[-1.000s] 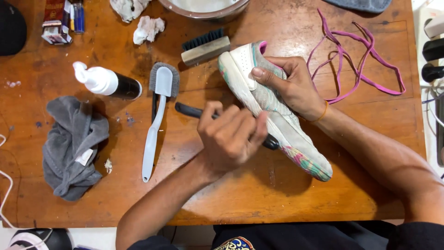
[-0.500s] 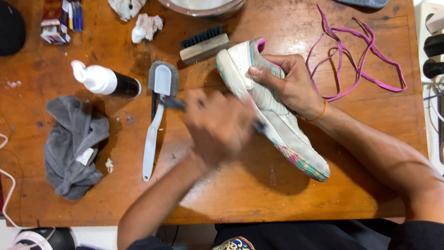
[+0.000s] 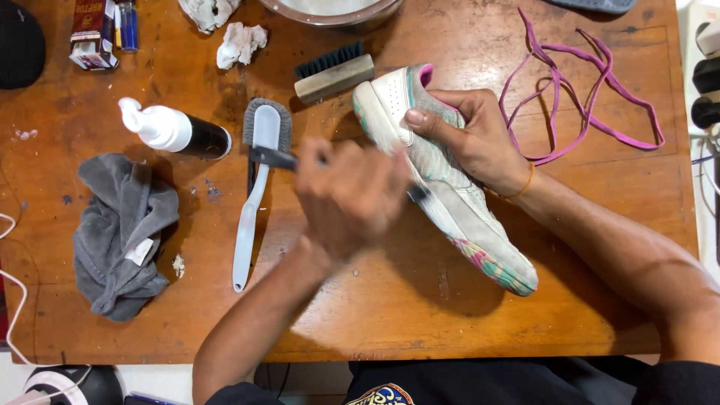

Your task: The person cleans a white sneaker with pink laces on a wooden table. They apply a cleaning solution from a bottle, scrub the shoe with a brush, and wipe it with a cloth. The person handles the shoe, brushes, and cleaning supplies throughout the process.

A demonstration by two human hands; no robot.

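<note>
A white sneaker with a multicoloured sole lies tilted on its side on the wooden table. My right hand grips its heel end, thumb on the upper. My left hand, blurred by motion, is closed around a small dark-handled brush whose other end meets the sneaker's side. Pink laces lie loose to the right of the shoe.
A long grey-handled brush, a wooden brush with dark bristles, a foam pump bottle lying down and a crumpled grey cloth sit to the left. A metal bowl and wadded tissues lie at the far edge.
My left hand has slid left and up along the sneaker's side with the dark brush, its handle end now reaching over the grey brush. My right hand and the sneaker stay put.
</note>
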